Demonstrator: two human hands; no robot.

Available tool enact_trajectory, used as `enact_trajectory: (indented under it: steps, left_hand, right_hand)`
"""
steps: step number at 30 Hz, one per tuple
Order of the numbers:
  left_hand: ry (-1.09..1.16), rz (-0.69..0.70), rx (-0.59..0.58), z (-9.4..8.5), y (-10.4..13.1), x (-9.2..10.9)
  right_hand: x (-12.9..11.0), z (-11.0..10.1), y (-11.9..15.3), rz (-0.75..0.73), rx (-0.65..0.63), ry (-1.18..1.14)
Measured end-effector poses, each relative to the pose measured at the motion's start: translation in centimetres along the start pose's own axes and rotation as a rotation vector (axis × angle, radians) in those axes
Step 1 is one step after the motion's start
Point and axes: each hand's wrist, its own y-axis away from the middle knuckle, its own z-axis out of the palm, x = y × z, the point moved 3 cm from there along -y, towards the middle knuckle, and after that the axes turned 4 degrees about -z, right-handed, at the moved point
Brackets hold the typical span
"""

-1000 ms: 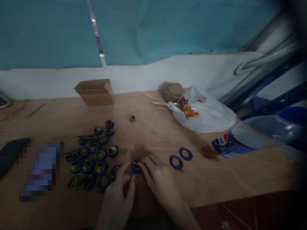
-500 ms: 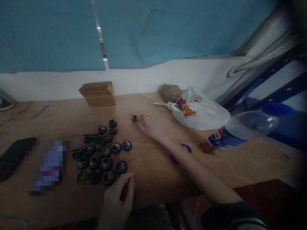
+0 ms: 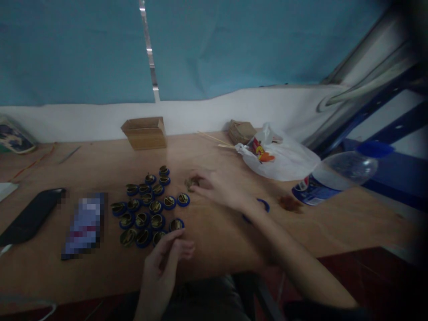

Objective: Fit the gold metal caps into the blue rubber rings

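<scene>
My right hand reaches over the middle of the table, its fingertips closed on a small round brass-coloured piece. Motion blur hides the piece's finer detail. My left hand is near the front edge, fingers loosely bent and apart, with nothing seen in it. It partly covers the nearest of several round blue-rimmed pieces with brass-coloured metal insides. These stand grouped in loose rows to the left of my right hand. Beneath my right forearm, a blue ring is partly hidden.
At the back stand an open cardboard box and a brown package. A white plastic bag, thin sticks and a tilted plastic bottle lie rightward. Left are a black phone and a blurred-out purple packet.
My right hand has closed on the brass-coloured piece and drawn it nearer to me. My left hand has shifted slightly, its fingers more parted. The camera view has turned a little left.
</scene>
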Motion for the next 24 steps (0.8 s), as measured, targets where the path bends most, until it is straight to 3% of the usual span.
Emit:
enact_trajectory:
  steps: [5, 9, 12, 15, 17, 18, 20, 24]
  left_hand:
    - [0.522, -0.202, -0.228, 1.9, -0.4, 0.3]
    - [0.627, -0.249, -0.373, 2.7, -0.2, -0.7]
    - [0.657, -0.259, -0.422, 2.7, 0.0, -1.7]
    - [0.609, -0.224, -0.408, 2.4, 0.3, -2.0]
    - [0.540, -0.185, -0.390, 2.0, 0.5, -1.7]
    - [0.501, -0.167, -0.384, 1.8, 0.5, -1.5]
    - [0.421, -0.141, -0.373, 1.5, 0.7, -1.1]
    - [0.245, -0.097, -0.351, 0.9, 1.0, -0.8]
  right_hand:
    - [-5.5, 1.6, 7.7, -0.036, 0.169, -0.355]
    - [-7.4, 3.9, 10.9, -0.024, 0.287, -0.356]
    - [-7.6, 4.3, 12.2, 0.006, 0.291, -0.344]
    - [-5.3, 3.3, 13.6, 0.179, 0.402, -0.236]
    - [-2.2, 2.4, 15.0, 0.392, 0.584, -0.041]
    - [-0.5, 2.2, 15.6, 0.482, 0.614, 0.068]
    - [2.7, 2.3, 16.3, 0.588, 0.562, 0.223]
    - [5.7, 3.5, 16.7, 0.514, 0.487, 0.358]
